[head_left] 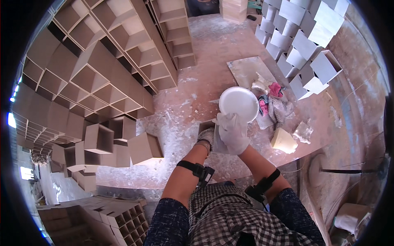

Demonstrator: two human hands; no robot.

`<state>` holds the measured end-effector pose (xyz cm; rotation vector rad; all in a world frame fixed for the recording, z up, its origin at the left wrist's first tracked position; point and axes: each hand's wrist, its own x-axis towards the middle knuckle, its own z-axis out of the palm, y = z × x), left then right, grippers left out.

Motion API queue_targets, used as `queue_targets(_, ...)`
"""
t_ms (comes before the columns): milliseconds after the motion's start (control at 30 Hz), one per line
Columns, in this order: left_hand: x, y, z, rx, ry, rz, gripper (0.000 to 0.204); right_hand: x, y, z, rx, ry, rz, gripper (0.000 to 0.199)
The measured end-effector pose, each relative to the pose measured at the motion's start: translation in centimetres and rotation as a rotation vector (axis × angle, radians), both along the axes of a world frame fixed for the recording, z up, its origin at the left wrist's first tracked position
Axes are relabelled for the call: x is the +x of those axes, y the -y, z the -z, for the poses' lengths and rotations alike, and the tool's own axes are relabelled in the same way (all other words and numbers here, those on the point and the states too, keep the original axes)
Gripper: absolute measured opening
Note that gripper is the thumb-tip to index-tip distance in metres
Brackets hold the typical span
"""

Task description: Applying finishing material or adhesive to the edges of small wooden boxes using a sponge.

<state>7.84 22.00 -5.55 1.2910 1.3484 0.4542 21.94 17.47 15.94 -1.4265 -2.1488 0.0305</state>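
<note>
My left hand (207, 138), in a greyish stained glove, grips a small open brown box (207, 124), its fingers partly inside it. A whitish side of the box (220, 146) shows between my hands. My right hand (232, 133), in a loose white plastic glove, presses against that side with its fingers bent together. Whatever its fingers hold, if anything, is hidden by the glove. Just beyond my right hand stands a round white tub (239, 100) of white liquid, and the glove overlaps its near rim.
Stacked brown boxes (92, 76) line the left; one loose box (145, 148) sits nearer. Whitened boxes (289, 35) are stacked at far right. Rags (280, 107), a yellowish foam block (284, 140) and crumpled plastic (303, 132) lie right of the tub, before a flat board (251, 70).
</note>
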Motion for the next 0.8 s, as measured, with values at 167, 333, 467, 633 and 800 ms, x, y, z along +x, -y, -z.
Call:
queue_targets(167,0.8,1.1,-5.2,-0.17,-0.192,0.139,0.043,1.5,7.4,2.4,0.257,0.247,-0.038,0.019)
queue_targets(333,2.0,1.4,-10.3,0.119,-0.439,0.378,0.04,1.7,3.3,2.7,0.047,0.121,-0.03,0.009)
queue_targets(467,2.0,0.4,-7.7,-0.089,-0.132,-0.016,0.04,1.3,-1.0,0.4,-0.156,-0.13,-0.006,0.01)
queue_targets(633,1.2,0.7,-6.2,0.006,-0.372,0.202,0.042,0.9,6.0,0.4,0.057,0.137,-0.03,0.023)
queue_targets(800,1.8,0.7,-6.4,0.063,-0.388,0.263,0.045,3.8,11.9,1.5,-0.032,-0.027,-0.283,0.037)
